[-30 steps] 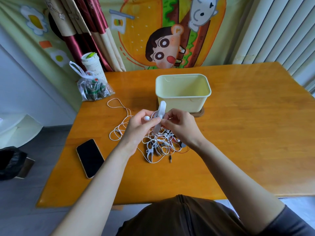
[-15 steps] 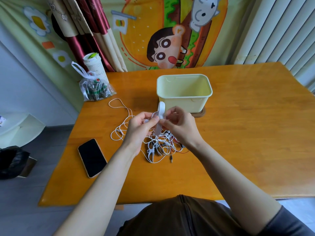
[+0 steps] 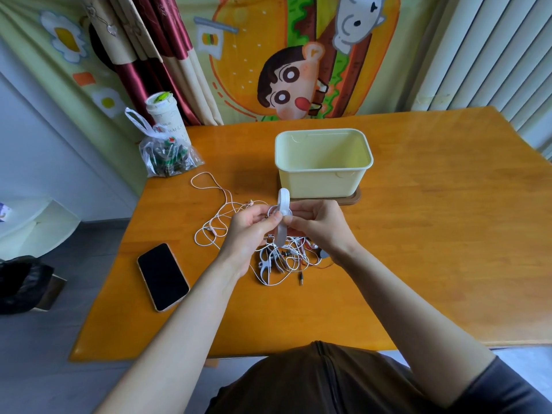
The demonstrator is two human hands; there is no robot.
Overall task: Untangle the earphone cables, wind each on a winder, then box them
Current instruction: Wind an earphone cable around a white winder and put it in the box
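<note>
You hold the white winder (image 3: 282,218) upright above the tangled cables (image 3: 280,255), just in front of the empty box (image 3: 322,180): your left hand (image 3: 251,231) pinches its middle, your right hand (image 3: 319,224) grips it with a white cable at its side

One pale yellow box (image 3: 324,171) near the bench's far edge, on one brown coaster (image 3: 351,198); one phone (image 3: 162,276) toward the left edge; one tied plastic bag (image 3: 167,155) and one paper cup (image 3: 165,116) at the far left corner; one white winder (image 3: 282,221) held upright between two hands; at least two more winders (image 3: 268,261) in one cable tangle (image 3: 286,258), cable count unclear.
</note>
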